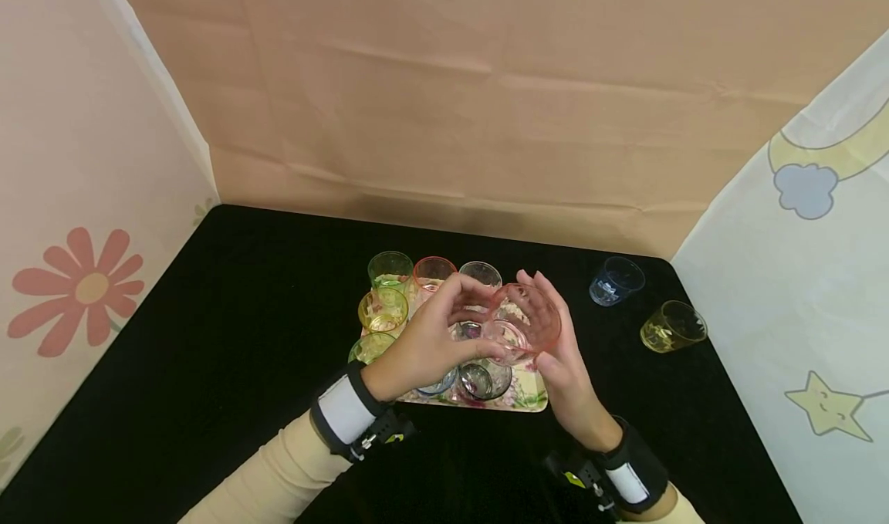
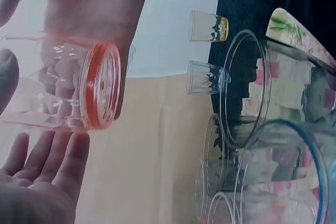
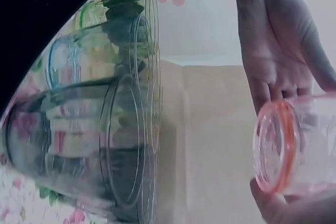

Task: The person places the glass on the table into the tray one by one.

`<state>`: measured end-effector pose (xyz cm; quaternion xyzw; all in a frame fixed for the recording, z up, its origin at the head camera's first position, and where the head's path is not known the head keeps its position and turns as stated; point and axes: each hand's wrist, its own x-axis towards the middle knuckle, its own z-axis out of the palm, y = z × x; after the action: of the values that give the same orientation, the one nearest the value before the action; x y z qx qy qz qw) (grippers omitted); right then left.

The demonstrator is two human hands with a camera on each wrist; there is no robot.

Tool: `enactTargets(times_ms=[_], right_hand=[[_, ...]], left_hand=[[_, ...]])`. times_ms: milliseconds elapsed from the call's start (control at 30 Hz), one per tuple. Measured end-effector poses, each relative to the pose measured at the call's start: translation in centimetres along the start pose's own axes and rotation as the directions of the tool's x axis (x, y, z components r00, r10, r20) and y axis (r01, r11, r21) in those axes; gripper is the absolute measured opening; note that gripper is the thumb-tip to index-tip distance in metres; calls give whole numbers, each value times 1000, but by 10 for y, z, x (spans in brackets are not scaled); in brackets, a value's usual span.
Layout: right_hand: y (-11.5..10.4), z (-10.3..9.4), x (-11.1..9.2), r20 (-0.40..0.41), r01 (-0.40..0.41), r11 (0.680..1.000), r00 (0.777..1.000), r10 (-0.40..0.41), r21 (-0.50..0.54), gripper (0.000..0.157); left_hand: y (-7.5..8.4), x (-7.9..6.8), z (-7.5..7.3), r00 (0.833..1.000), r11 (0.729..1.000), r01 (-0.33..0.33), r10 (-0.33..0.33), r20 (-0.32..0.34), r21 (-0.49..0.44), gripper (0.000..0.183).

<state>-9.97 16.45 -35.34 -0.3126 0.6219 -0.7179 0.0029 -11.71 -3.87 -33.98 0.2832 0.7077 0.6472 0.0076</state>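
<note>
A pink-tinted clear glass (image 1: 522, 319) is held tilted between both hands above a floral tray (image 1: 531, 394). My left hand (image 1: 432, 340) grips it from the left, thumb on the near side and fingers on the far side. From the right, my right hand (image 1: 571, 370) holds it with fingers behind and thumb low. The left wrist view shows the glass's thick orange-pink base (image 2: 100, 85) between the hands. Beneath them, a grey glass (image 1: 485, 380) and a blue-rimmed glass (image 1: 437, 383) stand on the tray, the latter partly hidden by the left hand.
Along the tray's back and left are a green glass (image 1: 390, 268), a red-rimmed glass (image 1: 434, 269), a clear glass (image 1: 481, 272) and a yellow glass (image 1: 383, 310). At the right stand a blue glass (image 1: 616, 281) and another yellow glass (image 1: 672, 326) on the black table (image 1: 229, 339).
</note>
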Motion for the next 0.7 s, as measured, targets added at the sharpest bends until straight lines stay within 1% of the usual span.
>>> enactTargets(times_ms=[67,167,300,433,533,600,700], right_hand=[[1,-3,-2,35,6,999,999,-5,-35,78],[1,-7,-6,83,9,995,997,-1,-96,78],[-1,-9,-11,106,-19,983,994,39,-182,79],[-2,-11,-15,75,-52,959,994,76,-279,78],[-1,-12,-16,43,-48,943,997,66,-329,76],[0,-13,-16,20,-39,944,999,48,-329,75],[1,-13,-16,-8,-35,953,999,35,-300,75]], left_hand=[[-1,0,-3,1000,1000,0,0,11,4,54],[-2,1,-7,999,1000,1,-1,38,7,48],[-4,0,-11,998,1000,3,-3,62,-1,46],[-6,0,-14,998,1000,-5,6,65,-18,46],[-7,1,-14,997,1000,-1,3,73,-26,46],[-7,1,-15,996,1000,5,-3,88,-24,47],[-7,1,-18,993,1000,18,-15,119,-19,48]])
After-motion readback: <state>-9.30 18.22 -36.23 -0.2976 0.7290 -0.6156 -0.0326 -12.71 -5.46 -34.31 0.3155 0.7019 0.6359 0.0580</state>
